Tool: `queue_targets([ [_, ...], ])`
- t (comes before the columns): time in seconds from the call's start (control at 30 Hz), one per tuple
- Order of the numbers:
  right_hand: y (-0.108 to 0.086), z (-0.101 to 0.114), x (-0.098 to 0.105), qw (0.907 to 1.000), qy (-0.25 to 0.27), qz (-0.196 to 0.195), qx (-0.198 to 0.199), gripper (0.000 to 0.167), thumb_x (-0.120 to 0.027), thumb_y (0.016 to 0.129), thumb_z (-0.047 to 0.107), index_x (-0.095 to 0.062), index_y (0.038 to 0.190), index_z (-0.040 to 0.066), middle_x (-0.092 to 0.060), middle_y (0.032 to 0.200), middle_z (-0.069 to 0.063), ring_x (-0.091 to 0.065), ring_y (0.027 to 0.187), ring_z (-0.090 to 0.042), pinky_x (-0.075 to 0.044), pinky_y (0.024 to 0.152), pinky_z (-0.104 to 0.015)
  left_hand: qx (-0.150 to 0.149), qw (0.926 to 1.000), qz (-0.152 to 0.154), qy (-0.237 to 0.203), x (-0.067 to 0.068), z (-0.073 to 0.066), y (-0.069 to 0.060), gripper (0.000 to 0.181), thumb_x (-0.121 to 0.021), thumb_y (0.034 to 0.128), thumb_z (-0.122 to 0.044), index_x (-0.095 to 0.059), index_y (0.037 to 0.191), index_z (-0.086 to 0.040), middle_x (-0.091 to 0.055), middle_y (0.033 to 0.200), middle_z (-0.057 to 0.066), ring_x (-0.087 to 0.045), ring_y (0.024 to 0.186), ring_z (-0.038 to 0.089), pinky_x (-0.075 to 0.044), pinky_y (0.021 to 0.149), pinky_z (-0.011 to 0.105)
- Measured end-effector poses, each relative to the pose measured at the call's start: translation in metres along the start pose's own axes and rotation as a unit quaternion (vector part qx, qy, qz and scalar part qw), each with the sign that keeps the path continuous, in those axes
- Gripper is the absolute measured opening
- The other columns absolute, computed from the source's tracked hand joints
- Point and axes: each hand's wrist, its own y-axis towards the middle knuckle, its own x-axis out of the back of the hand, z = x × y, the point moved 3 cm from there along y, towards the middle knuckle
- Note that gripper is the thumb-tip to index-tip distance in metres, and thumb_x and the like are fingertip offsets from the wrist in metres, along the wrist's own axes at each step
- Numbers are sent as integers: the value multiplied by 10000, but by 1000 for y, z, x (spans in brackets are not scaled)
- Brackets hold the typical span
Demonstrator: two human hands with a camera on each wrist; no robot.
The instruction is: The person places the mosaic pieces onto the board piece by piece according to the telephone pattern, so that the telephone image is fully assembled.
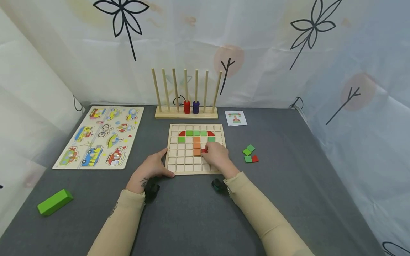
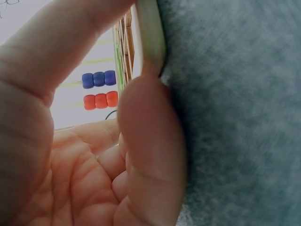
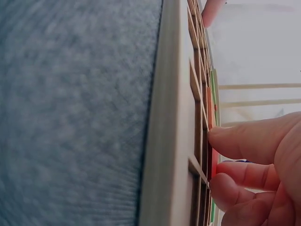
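Note:
A wooden grid board [image 1: 180, 168] lies in the middle of the table, with green, orange and red tiles in some cells. My left hand [image 1: 152, 166] rests at its near left corner, forefinger against the left side and thumb at the front edge. In the left wrist view the thumb [image 2: 150, 136] touches the board's rim. Over the board, my right hand [image 1: 216, 155] pinches a red tile [image 1: 204, 150] just right of the orange column. The right wrist view shows that red tile [image 3: 214, 162] between thumb and fingers at the grid; whether it is seated is hidden.
Loose green tiles [image 1: 247, 152] and a red tile [image 1: 255, 158] lie to the right. A pattern card [image 1: 236, 118] is behind them. At the back stands a peg rack [image 1: 166, 113] with red and blue beads. Leftward are a picture puzzle [image 1: 99, 142] and a green block [image 1: 55, 202].

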Motion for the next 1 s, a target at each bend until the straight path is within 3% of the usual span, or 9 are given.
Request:
queue_targets([
  [0.23, 2, 0, 0, 9999, -64, 48, -136, 249, -642, 842, 305, -565, 683, 130, -520, 618, -1, -466, 551, -159, -330, 491, -311, 6, 10000, -3, 75, 0, -1, 0, 1163, -871, 590, -168, -140, 1487, -53, -493, 761, 94, -460, 550, 175, -406, 554, 302],
  [0.43, 2, 1, 1, 9998, 66, 152, -99, 180, -652, 832, 291, -635, 774, 121, -575, 703, 4, -498, 611, -163, -350, 521, -308, 19, 10000, 29, 17, 0, -1, 0, 1161, -869, 593, -166, -136, 1487, -55, -523, 746, 92, -481, 545, 176, -418, 545, 302],
  [0.6, 1, -3, 11, 9968, 773, 215, 29, 185, -631, 859, 283, -677, 916, 113, -612, 766, -22, -506, 631, -164, -371, 539, -290, 24, 10000, 40, 16, 0, 0, 0, 1162, -868, 594, -167, -134, 1488, -59, -506, 680, 68, -479, 535, 175, -418, 541, 303],
  [0.7, -1, -11, 24, 9863, 1616, 96, 304, 198, -611, 880, 244, -677, 979, 86, -614, 789, -61, -492, 625, -170, -380, 543, -277, 27, 10000, 35, 36, 0, 1, 1, 1161, -869, 595, -173, -135, 1489, -61, -508, 667, 64, -477, 531, 173, -415, 539, 303],
  [0.83, -3, -30, 42, 9645, 2580, -177, 531, 253, -623, 873, 183, -651, 1070, 26, -601, 828, -75, -494, 689, -165, -406, 599, -282, 59, 10000, 51, 24, 0, 1, 1, 1159, -867, 598, -178, -134, 1490, -67, -504, 625, 53, -475, 524, 168, -414, 539, 299],
  [0.93, -8, -48, 54, 9503, 3050, -353, 510, 308, -653, 847, 121, -625, 1126, -9, -595, 815, -67, -524, 722, -148, -447, 654, -303, 97, 9999, 71, -43, 0, 2, 1, 1162, -868, 597, -175, -132, 1492, -77, -516, 668, 70, -477, 534, 169, -416, 549, 298],
  [1.0, -13, -62, 61, 9455, 3200, -407, 438, 353, -671, 828, 85, -605, 1159, -19, -592, 810, -55, -542, 719, -131, -466, 686, -312, 84, 9999, 70, -67, 0, 2, 2, 1162, -868, 597, -174, -133, 1491, -75, -525, 735, 76, -480, 548, 170, -417, 556, 298],
])
